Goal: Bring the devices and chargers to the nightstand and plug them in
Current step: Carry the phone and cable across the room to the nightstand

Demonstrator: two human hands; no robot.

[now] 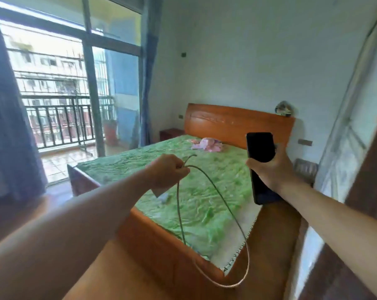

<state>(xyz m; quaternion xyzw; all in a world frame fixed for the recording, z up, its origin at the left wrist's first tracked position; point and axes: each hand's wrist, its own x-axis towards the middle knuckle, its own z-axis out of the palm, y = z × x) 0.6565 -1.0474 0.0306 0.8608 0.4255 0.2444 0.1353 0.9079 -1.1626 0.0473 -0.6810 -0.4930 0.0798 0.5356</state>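
Observation:
My left hand (168, 169) grips a pale charging cable (218, 193), whose long loop hangs down past the bed's foot corner; a white piece, perhaps the plug, shows under the fist. My right hand (270, 169) holds two dark devices stacked together: a black phone (260, 146) upright on top and a second dark slab (261, 191) below the palm. Both hands are raised over the bed. A dark red nightstand (171, 133) stands left of the headboard. Another nightstand (305, 169) shows blurred at the bed's right side.
A wooden bed (161, 241) with a green cover fills the middle, with pink cloth (207, 144) near the headboard. Wall sockets (305, 142) sit right of the headboard. Balcony glass doors and blue curtains are at left. A wardrobe or door edge runs along the right.

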